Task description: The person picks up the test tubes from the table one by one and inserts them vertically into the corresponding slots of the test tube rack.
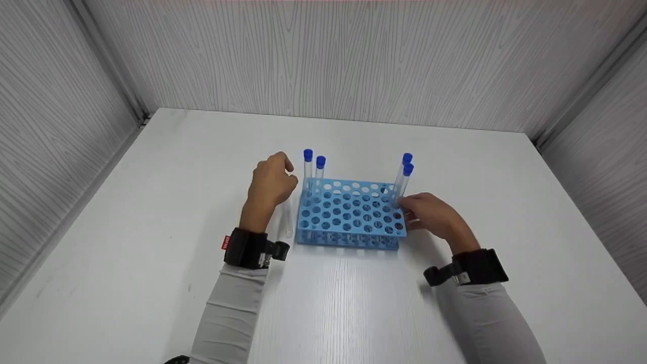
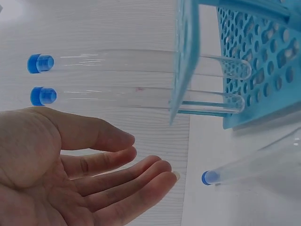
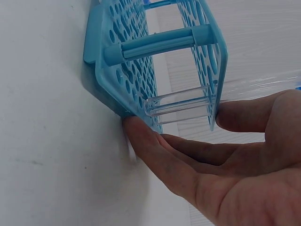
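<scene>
1. A white counter [image 1: 151, 212] stands inside pale, wood-grained walls [image 1: 323, 60].
2. A blue tube rack [image 1: 349, 215] sits at the middle of the counter, its top plate full of round holes.
3. Two blue-capped tubes [image 1: 314, 172] stand upright in the rack's far left corner; two more capped tubes [image 1: 403, 177] stand in its far right corner, leaning slightly.
4. A loose tube [image 1: 287, 220] lies flat on the counter just beside the rack's left side.
5. The left hand [image 1: 270, 184] hovers beside the left pair, fingers relaxed and spread, holding nothing.
6. The right hand [image 1: 429, 215] rests against the rack's right side, fingertips [image 3: 141, 132] touching its lower edge, thumb on the top plate near a tube.
</scene>
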Tool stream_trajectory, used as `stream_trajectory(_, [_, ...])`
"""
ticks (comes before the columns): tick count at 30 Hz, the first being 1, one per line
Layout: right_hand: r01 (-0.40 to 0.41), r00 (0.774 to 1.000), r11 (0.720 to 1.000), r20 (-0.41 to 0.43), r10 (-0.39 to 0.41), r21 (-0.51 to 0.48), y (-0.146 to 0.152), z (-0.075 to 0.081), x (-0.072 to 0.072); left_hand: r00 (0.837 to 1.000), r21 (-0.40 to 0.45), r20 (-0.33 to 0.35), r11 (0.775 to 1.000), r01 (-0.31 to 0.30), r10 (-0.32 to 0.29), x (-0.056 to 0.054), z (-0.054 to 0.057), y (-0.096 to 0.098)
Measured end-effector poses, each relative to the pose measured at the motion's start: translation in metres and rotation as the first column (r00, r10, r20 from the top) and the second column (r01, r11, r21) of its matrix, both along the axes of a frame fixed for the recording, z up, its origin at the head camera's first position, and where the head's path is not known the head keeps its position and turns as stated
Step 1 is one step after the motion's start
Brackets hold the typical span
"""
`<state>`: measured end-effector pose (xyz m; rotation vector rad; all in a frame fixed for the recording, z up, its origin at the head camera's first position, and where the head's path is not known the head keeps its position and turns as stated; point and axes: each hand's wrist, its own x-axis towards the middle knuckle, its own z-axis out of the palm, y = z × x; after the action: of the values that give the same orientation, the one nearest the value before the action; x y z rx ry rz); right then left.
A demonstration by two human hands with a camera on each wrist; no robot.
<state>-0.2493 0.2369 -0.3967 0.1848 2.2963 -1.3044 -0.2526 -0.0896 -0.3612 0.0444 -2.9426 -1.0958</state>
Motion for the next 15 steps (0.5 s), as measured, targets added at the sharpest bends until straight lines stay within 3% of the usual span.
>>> stream_trajectory(15, [-0.015,1.0,1.0,-0.009,0.015,0.003,0.0,0.0,0.0,0.999,-0.004,0.032,1.0,-0.026,0.026,-0.005,-0.013,0.0])
